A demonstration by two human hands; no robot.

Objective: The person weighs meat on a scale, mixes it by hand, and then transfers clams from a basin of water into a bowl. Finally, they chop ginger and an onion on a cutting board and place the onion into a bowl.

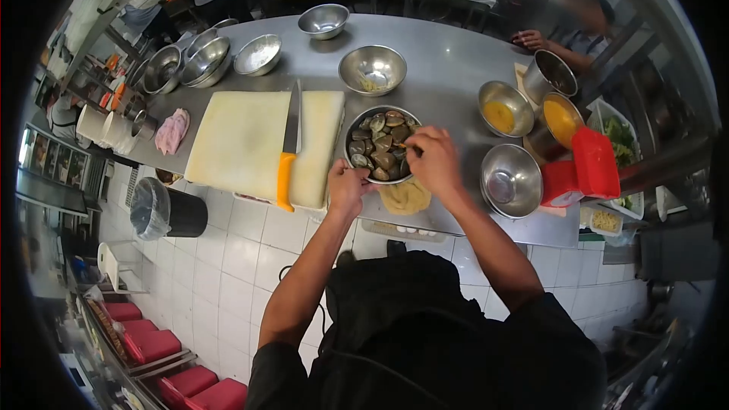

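A round metal bowl full of clams point(382, 144) stands near the front edge of the steel table. My left hand point(348, 188) is closed on the bowl's lower left rim. Over the bowl's right side is my right hand point(435, 156), its fingers pinched together at the clams; what they hold, if anything, is too small to tell. A tan cloth point(405, 197) lies partly under the bowl. Left of it, a knife with an orange handle point(286, 181) rests on a pale cutting board point(241, 137). Behind the clams stands a metal bowl with a little yellowish food point(372, 70).
On the right stand empty metal bowls point(512, 180), a bowl of yellow liquid point(506, 108), metal pots point(550, 76) and a red container point(594, 163). More bowls point(258, 55) and a pink cloth point(172, 131) are at left. A person point(583, 34) is across the table.
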